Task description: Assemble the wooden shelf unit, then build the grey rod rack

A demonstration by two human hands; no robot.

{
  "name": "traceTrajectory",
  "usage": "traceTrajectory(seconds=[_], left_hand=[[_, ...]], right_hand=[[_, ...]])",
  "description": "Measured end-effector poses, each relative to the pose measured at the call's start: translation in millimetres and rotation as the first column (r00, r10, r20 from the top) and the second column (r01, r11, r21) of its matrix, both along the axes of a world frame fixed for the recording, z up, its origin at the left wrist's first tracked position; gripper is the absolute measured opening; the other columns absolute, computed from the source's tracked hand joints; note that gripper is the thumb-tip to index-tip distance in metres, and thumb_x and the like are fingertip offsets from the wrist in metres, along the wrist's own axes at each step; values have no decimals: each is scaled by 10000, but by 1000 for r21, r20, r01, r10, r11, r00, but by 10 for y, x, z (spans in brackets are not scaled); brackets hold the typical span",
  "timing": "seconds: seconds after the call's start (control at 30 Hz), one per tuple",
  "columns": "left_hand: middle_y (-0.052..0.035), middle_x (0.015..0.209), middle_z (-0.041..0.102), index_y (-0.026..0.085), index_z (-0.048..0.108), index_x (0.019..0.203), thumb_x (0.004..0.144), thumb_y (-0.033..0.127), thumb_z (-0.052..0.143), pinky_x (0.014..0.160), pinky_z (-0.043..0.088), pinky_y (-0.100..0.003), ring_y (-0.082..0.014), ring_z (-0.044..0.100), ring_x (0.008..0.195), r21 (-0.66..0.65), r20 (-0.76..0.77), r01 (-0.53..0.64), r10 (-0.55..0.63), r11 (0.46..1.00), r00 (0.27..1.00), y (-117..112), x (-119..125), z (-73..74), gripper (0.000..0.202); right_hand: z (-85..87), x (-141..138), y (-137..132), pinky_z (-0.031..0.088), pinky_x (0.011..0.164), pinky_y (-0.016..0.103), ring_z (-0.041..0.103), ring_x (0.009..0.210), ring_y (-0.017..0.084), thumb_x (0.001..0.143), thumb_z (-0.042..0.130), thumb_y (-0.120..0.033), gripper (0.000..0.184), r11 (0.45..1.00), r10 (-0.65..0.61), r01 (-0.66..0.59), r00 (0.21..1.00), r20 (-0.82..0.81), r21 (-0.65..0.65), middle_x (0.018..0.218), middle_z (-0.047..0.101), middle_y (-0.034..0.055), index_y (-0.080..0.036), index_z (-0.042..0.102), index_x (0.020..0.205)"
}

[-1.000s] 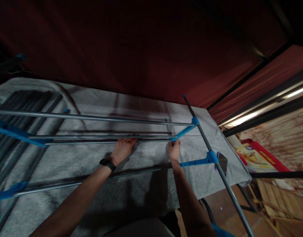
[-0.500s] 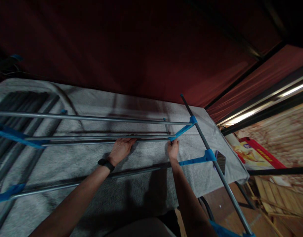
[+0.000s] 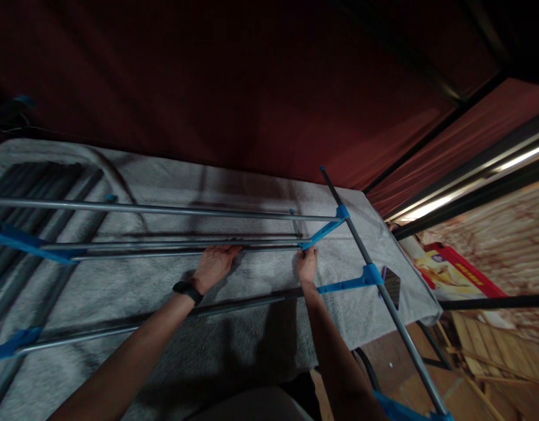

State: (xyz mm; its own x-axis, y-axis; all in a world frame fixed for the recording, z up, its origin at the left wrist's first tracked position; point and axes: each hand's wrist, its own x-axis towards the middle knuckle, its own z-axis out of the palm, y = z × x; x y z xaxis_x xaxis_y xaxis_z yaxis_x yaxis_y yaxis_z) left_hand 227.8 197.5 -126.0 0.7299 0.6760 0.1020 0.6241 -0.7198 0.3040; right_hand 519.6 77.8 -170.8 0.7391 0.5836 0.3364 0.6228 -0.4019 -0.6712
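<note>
A rack frame of grey metal tubes and blue plastic brackets rests over a table. My left hand, with a black band on the wrist, is closed over the nearer of two close parallel tubes, around its middle. My right hand has its fingers closed at the right end of that tube, against the tip of a blue bracket; the fingertips are partly hidden. This bracket joins an upright tube. Nearer to me, a second blue bracket carries another long tube that passes below my forearms.
Grey cloth covers the table. Several loose tubes lie side by side at the left. A phone lies by the right edge. Beyond are a red and yellow box and a wooden slatted piece. Dark red fabric hangs behind.
Both hands keep their places on the tube and at the bracket. The view has shifted very slightly; the frame looks unmoved.
</note>
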Motion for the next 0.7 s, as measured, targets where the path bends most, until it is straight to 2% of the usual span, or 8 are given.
traceTrajectory(seconds=[0.17,0.43,0.7], left_hand=[[-99,1135,728,237,639,1290,1003,259,354,886,474,-390,-255,688,988,-12,22,1,-1,1000,1000,5,-1,17,404],[-94,1167,725,239,629,1311,987,216,355,887,491,-376,-249,694,1006,25,-10,30,-30,999,999,32,-3,0,425],[-93,1159,731,246,646,1290,996,259,361,847,511,-363,-248,707,992,8,28,31,-31,999,999,51,-10,5,410]], right_hand=[[-5,-9,-7,450,854,397,522,847,222,852,465,-229,192,1000,11,-10,1000,12,-23,942,545,89,-166,537,1019],[-9,-3,-7,452,855,380,494,832,202,847,454,-213,196,999,20,-20,1000,14,-31,927,526,68,-175,533,1022],[9,0,-22,449,869,378,518,866,216,861,469,-210,179,999,29,-29,999,14,-39,953,534,89,-161,551,1013]])
